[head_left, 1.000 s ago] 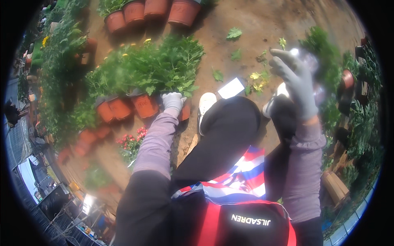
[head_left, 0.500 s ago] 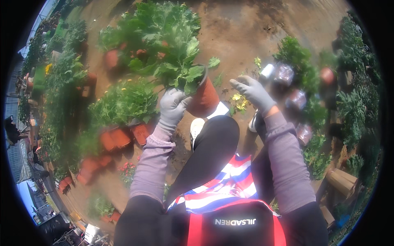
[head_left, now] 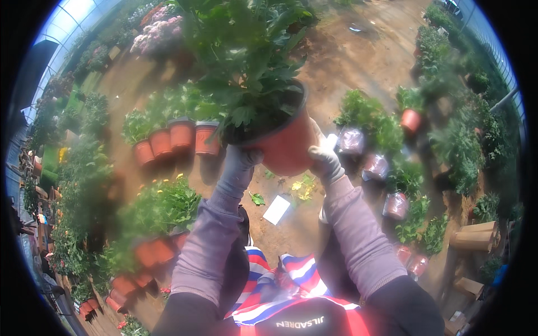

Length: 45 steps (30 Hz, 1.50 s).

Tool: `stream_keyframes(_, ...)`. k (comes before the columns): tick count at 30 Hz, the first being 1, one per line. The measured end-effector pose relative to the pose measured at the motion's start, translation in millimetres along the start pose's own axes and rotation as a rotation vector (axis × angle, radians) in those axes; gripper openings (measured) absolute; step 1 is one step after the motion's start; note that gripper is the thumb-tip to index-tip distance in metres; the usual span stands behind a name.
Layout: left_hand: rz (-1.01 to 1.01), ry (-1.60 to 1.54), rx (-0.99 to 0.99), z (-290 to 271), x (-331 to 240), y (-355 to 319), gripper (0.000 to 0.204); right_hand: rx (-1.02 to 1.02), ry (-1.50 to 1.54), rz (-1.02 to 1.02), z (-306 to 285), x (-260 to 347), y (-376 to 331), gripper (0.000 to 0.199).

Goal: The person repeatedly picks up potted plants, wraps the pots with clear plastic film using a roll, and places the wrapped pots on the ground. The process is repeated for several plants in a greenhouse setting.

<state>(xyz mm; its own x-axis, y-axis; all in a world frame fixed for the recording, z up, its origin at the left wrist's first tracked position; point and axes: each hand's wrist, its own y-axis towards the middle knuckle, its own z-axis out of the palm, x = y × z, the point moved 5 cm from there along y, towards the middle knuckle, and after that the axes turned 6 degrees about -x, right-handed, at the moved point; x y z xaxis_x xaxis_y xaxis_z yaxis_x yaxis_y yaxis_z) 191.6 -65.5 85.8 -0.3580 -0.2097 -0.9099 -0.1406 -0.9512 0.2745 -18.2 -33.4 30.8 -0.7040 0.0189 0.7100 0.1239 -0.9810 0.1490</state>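
We hold the orange pot [head_left: 286,147] raised at 12 o'clock, near the camera, its leafy green plant [head_left: 246,56] filling the upper view. Left hand [head_left: 240,163], gloved, wraps the pot's lower side at 10 o'clock, fingers curled onto it. Right hand [head_left: 324,159] cups the opposite wall, fingers closed against it. Two-sided hold likely steadies the top-heavy foliage. A row of potted plants [head_left: 174,137] stands at 9 o'clock; a white card [head_left: 277,210] lies on the soil below.

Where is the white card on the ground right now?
In the head view, the white card lies on bare soil between the forearms, below the raised terracotta pot, beside yellow flowers.
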Motion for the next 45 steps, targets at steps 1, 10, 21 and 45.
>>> stream_keyframes(1, -0.053, -0.123, 0.020, -1.2, 11.8, 0.5, 0.089, 0.000, -0.071, -0.016, 8.9, 3.8, 1.0, 0.103)
stream_keyframes(10, -0.315, -0.396, -0.020, -43.3, 56.0, 2.3, 0.077, -0.272, 0.180, 0.223, 70.2, -7.4, 2.5, 0.081)
stream_keyframes(21, -0.295, -0.592, -0.122, -41.1, 88.4, 14.9, 0.056, -0.349, 0.008, 0.268, 46.5, -68.6, -0.1, 0.057)
stream_keyframes(45, 0.469, 2.282, 0.718, 115.1, -134.0, 97.9, 0.020, -0.123, 0.441, -0.067, 40.7, 6.0, 13.4, 0.080)
